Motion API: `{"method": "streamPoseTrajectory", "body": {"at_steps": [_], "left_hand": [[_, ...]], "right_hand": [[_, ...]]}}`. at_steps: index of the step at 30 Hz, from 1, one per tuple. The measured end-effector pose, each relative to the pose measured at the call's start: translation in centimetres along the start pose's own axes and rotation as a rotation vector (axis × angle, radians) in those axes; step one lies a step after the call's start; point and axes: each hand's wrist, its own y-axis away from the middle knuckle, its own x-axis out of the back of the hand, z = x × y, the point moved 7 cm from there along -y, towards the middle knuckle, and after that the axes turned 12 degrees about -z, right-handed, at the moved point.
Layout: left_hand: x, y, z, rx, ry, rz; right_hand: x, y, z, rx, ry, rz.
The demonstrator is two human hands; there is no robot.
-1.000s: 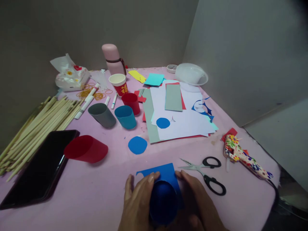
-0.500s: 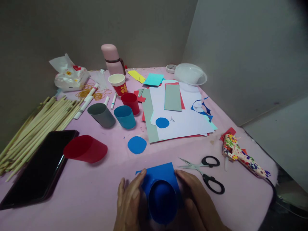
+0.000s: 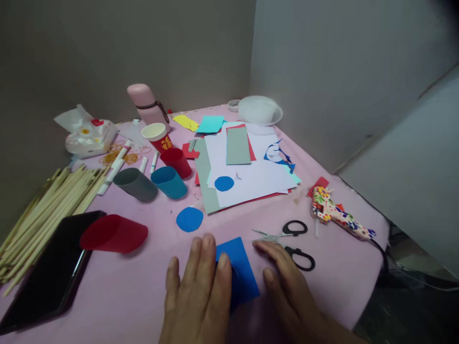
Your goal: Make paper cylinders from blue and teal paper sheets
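Note:
A piece of dark blue paper [image 3: 238, 267] lies on the pink table [image 3: 143, 286] near its front edge. My left hand [image 3: 199, 291] lies flat over the paper's left part with fingers stretched out. My right hand [image 3: 287, 286] rests at the paper's right edge, fingers extended, touching it. The blue paper cup seen before is hidden under my left hand or flattened; I cannot tell which. Black-handled scissors [image 3: 290, 239] lie just beyond my right fingertips. A blue paper disc [image 3: 189, 219] lies beyond my left hand.
A red paper cup [image 3: 114, 234] lies on its side beside a black tablet [image 3: 46, 272]. Wooden sticks [image 3: 46, 200] lie at left. Grey [image 3: 135, 184], teal [image 3: 169, 182] and red cups, stacked paper sheets [image 3: 247, 172], a patterned glue gun [image 3: 337, 215], a pink bottle [image 3: 143, 102] and a clear bowl [image 3: 260, 111] stand further back.
My left hand has moved over the blue paper and now covers the round blue cup. The camera view has shifted, so everything sits further left in the picture.

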Motion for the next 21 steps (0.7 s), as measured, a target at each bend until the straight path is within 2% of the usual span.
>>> {"method": "streamPoseTrajectory", "body": {"at_steps": [3,7,11,21], "left_hand": [[1.2,-2.9,1.5,-0.112,-0.089,-0.01],[0.3,-4.9,2.5,-0.21,-0.209,-0.123],[-1.2,-5.2,2.8,-0.258,-0.249,-0.2],[-1.6,-5.4,2.5,-0.289,-0.287,-0.228]], "right_hand": [[0.5,-0.2,0.2,-0.012,-0.06,0.036],[1.5,-0.6,-0.1,-0.02,-0.112,0.112],[1.9,-0.9,-0.6,-0.008,-0.156,0.167],[2.9,-1.2,-1.5,0.03,-0.222,0.189]]}}
